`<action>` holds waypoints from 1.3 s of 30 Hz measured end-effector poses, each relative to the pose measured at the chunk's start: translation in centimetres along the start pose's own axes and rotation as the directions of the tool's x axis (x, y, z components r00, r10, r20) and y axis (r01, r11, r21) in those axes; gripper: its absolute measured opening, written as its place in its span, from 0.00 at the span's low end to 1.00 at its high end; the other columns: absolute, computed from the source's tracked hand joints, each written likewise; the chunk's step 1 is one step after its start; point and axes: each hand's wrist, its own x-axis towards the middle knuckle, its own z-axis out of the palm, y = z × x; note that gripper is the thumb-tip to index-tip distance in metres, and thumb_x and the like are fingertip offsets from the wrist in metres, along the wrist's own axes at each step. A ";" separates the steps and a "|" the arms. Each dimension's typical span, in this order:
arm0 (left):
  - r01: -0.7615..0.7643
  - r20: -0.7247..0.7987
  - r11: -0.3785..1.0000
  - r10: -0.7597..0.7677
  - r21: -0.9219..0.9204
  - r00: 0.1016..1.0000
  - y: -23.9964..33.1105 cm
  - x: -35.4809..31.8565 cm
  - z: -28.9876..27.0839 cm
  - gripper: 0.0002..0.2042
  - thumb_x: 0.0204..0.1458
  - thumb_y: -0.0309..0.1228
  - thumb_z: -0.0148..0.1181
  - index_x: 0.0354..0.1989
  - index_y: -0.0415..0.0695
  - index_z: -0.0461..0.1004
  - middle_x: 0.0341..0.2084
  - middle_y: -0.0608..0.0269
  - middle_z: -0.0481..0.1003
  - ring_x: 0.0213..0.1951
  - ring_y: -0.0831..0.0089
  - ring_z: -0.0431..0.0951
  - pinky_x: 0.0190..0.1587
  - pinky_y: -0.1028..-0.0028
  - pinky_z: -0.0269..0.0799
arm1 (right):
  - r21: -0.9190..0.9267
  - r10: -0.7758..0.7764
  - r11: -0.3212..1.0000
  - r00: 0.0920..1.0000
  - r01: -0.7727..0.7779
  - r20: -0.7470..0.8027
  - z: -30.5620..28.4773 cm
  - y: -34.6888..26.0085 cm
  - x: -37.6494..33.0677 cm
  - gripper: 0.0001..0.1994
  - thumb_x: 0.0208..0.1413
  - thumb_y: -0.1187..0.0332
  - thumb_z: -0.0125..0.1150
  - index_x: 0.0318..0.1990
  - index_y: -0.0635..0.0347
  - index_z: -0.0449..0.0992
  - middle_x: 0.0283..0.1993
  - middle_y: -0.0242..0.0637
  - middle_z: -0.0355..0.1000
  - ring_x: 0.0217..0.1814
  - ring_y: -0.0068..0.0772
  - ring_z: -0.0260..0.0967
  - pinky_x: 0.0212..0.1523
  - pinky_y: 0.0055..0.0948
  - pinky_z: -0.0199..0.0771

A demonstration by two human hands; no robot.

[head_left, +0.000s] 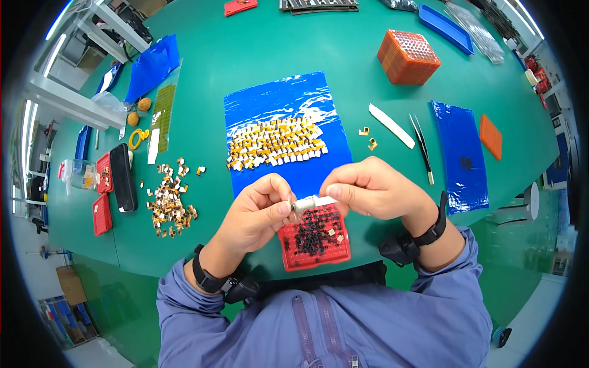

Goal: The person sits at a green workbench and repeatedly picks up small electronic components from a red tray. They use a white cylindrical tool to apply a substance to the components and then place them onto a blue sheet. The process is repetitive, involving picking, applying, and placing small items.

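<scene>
1. Pinched at opposite ends by the left hand (261,211) and right hand (375,189) was a slim whitish, partly translucent piece (308,203).
2. Piece sat over the far edge of a red, square plastic tray (300,264) bearing small black parts (313,239).
3. Step, judged: two-handed fingertip work; next move probably called for steady, light pressure.

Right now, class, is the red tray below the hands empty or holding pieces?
Holding pieces: small black pieces cluster on the red tray, with some pale pieces toward its right.
</scene>
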 end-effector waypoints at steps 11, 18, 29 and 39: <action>-0.020 0.054 1.000 0.020 0.000 0.998 -0.1 -0.1 -0.1 0.04 0.54 0.24 0.55 0.34 0.42 0.66 0.28 0.66 0.71 0.32 0.79 0.74 0.37 0.79 0.69 | -0.095 0.025 0.995 0.996 -0.016 0.089 -0.3 -0.6 -0.2 0.06 0.50 0.72 0.63 0.34 0.62 0.74 0.24 0.25 0.69 0.24 0.11 0.61 0.22 0.15 0.57; -0.016 0.062 1.000 0.015 0.007 0.998 0.1 -0.1 0.0 0.04 0.54 0.25 0.55 0.34 0.42 0.66 0.28 0.66 0.71 0.33 0.79 0.73 0.38 0.80 0.68 | -0.062 0.126 0.991 0.988 -0.120 0.093 -0.3 -1.6 -0.2 0.05 0.52 0.72 0.62 0.33 0.64 0.74 0.23 0.27 0.69 0.23 0.13 0.61 0.23 0.14 0.59; -0.020 0.107 0.997 0.012 0.077 0.994 -0.1 -0.1 -0.2 0.04 0.54 0.24 0.56 0.33 0.42 0.66 0.29 0.66 0.71 0.32 0.81 0.71 0.36 0.81 0.65 | -0.135 -0.056 0.989 0.995 0.067 0.084 -0.5 -0.5 -0.4 0.05 0.55 0.71 0.57 0.33 0.65 0.75 0.22 0.30 0.70 0.22 0.15 0.64 0.22 0.17 0.60; -0.049 0.107 0.993 0.037 0.108 0.994 -0.1 -0.2 0.1 0.04 0.53 0.24 0.57 0.33 0.41 0.67 0.28 0.65 0.71 0.33 0.80 0.70 0.37 0.80 0.65 | -0.081 0.134 0.989 0.986 -0.126 0.102 -0.8 -1.9 -0.4 0.06 0.52 0.69 0.62 0.31 0.62 0.74 0.21 0.30 0.69 0.20 0.17 0.61 0.22 0.19 0.60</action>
